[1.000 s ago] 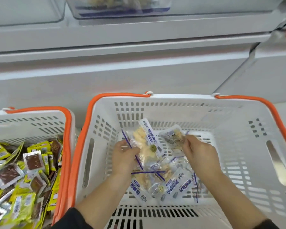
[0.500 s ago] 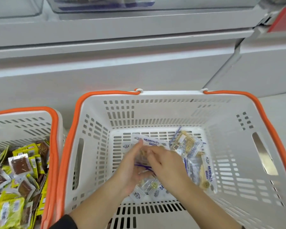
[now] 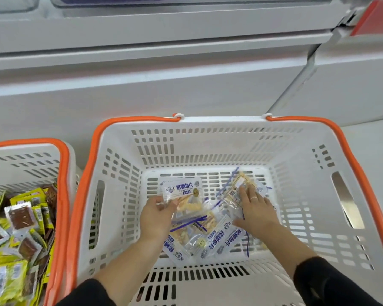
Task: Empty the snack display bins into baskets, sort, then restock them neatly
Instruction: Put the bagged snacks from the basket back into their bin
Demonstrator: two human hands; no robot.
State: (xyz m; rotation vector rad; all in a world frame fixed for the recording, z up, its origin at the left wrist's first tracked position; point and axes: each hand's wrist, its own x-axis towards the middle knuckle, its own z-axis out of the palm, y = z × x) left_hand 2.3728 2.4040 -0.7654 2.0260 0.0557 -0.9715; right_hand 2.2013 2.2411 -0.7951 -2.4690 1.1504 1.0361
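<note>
A: White shelving ran along the back, clear display bins barely in shot at the top edge. Floor level — two orange-rimmed white baskets. What was in the middle one?

B: Middle basket held a small pile of clear blue-printed fish-slice packets on its slotted floor. Left basket was heaped with yellow and brown packets.

A: Hands?

B: Both down in the middle basket, apart. Left hand pinched the lower edge of one upright packet, label facing the camera. Right hand lay flat, fingers spread, pressing on a face-down packet at the right of the pile — not gripping it.

A: Step?

B: Looked like sorting or squaring up the fish packets, my read only.

A: How to do it well?

B: I'd say turn every packet label-up and the same way round, stack them against the held one, and keep the edges flush. The film looked slippery, so a thumb-and-finger pinch on the seam should beat a flat palm. Gather a handful rather than singles, and keep these out of the left basket so the kinds don't mix.
</note>
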